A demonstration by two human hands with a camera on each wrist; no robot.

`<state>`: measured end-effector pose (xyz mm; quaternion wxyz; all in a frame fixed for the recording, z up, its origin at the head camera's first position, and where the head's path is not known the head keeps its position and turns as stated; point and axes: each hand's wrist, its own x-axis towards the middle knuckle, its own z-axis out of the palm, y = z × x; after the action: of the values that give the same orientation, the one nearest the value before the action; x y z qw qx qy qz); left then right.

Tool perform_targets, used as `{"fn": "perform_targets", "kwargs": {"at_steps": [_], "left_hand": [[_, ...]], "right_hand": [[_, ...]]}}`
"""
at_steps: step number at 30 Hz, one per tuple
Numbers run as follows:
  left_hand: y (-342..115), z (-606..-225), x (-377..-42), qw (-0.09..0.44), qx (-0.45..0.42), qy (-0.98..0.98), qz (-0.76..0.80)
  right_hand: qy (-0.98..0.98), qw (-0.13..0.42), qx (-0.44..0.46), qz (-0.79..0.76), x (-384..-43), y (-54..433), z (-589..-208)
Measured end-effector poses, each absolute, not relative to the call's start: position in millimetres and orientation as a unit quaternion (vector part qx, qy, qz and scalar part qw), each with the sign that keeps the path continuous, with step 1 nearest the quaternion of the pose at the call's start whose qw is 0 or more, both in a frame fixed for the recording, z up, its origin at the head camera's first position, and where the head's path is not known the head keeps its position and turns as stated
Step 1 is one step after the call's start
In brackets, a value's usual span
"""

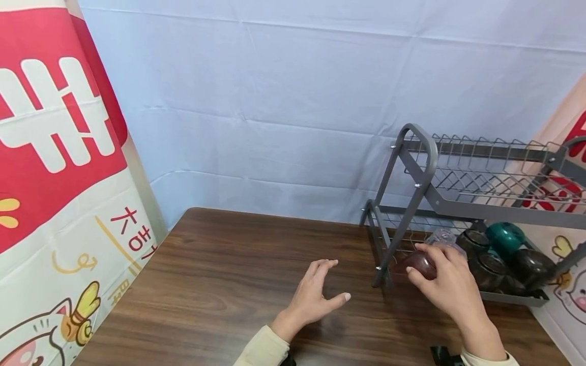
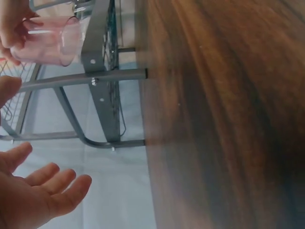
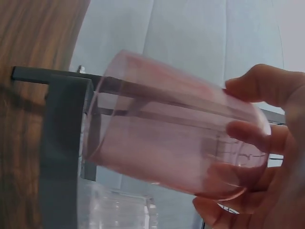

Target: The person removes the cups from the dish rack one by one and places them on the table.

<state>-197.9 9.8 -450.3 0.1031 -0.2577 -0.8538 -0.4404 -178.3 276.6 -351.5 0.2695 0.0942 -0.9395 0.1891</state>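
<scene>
My right hand (image 1: 450,284) holds a clear reddish-pink cup (image 3: 162,138) at the left end of the dish rack. Fingers and thumb wrap its base, and its wide mouth faces down, as the left wrist view shows the cup (image 2: 50,42) too. Whether the cup touches the rack's lower tier cannot be seen. Above the table my left hand (image 1: 309,297) stands apart with its fingers spread, holding nothing. Beside the right hand, a clear ribbed cup (image 3: 119,210) is on the lower tier.
The grey two-tier metal dish rack (image 1: 414,218) stands at the table's right side. Its lower tier holds a teal cup (image 1: 505,239) and several dark cups (image 1: 533,267). A brown wooden table (image 1: 220,269) lies before a pale blue cloth (image 1: 274,101).
</scene>
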Motion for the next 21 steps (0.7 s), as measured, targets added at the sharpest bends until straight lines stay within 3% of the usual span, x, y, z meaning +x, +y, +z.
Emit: {"fn": "perform_targets", "kwargs": {"at_steps": [10, 21], "left_hand": [[15.3, -456.2, -202.4, 0.079, -0.277, -0.807, -0.515], [22.3, -460.3, -198.2, 0.075, -0.272, -0.749, -0.599]], "right_hand": [[-0.909, 0.321, 0.065, 0.256, -178.5, 272.7, -362.1], [-0.897, 0.303, 0.015, 0.322, -176.5, 265.7, -374.0]]}}
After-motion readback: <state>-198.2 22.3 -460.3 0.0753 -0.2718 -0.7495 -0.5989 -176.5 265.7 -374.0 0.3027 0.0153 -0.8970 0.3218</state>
